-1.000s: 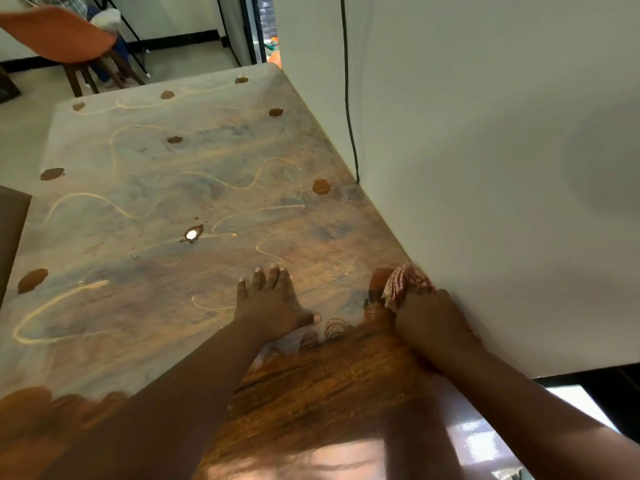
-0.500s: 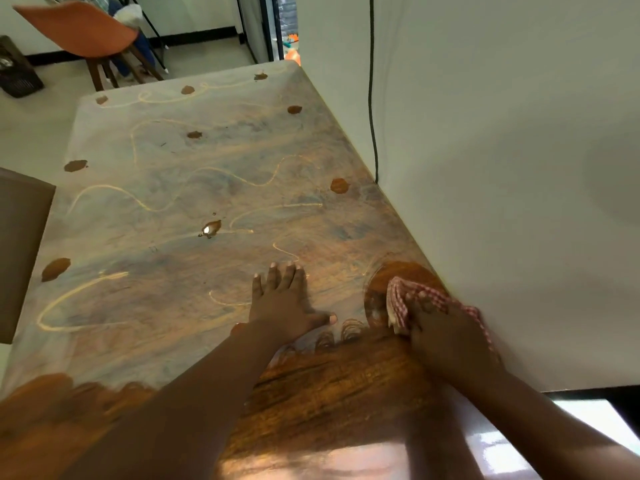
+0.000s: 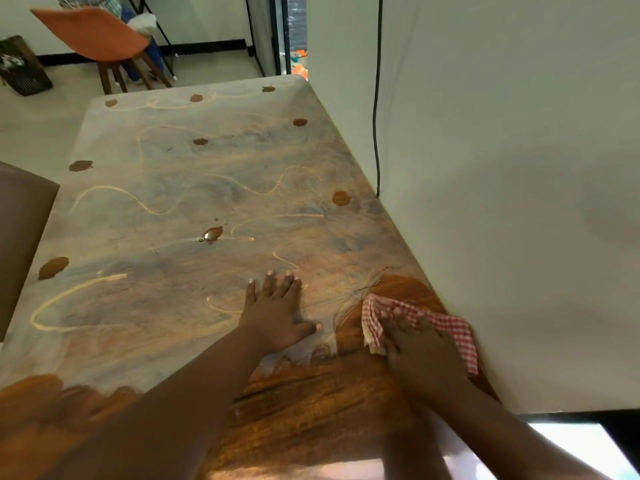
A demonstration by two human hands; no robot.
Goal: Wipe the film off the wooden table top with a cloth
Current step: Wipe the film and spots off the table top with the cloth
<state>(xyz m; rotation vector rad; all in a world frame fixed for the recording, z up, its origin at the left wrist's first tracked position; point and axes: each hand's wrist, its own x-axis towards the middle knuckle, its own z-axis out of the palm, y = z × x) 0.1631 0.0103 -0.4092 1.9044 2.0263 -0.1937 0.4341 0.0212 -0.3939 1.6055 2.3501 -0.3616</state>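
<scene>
A long wooden table top runs away from me along a wall. A pale grey film with wavy lines and brown spots covers most of it; the near part shows bare glossy wood. My right hand presses a red-and-white checked cloth flat on the table at the right edge by the wall, beside a freshly bared arc of wood. Left of the cloth, my left hand lies flat on the film, fingers spread, holding nothing.
A white wall with a black cable borders the table's right side. An orange chair and a dark basket stand on the floor beyond the far end. A brown chair back is at the left edge.
My right hand has pulled the cloth back toward me along the wall, leaving a bared arc of wood where it was. My left hand has stayed flat in place.
</scene>
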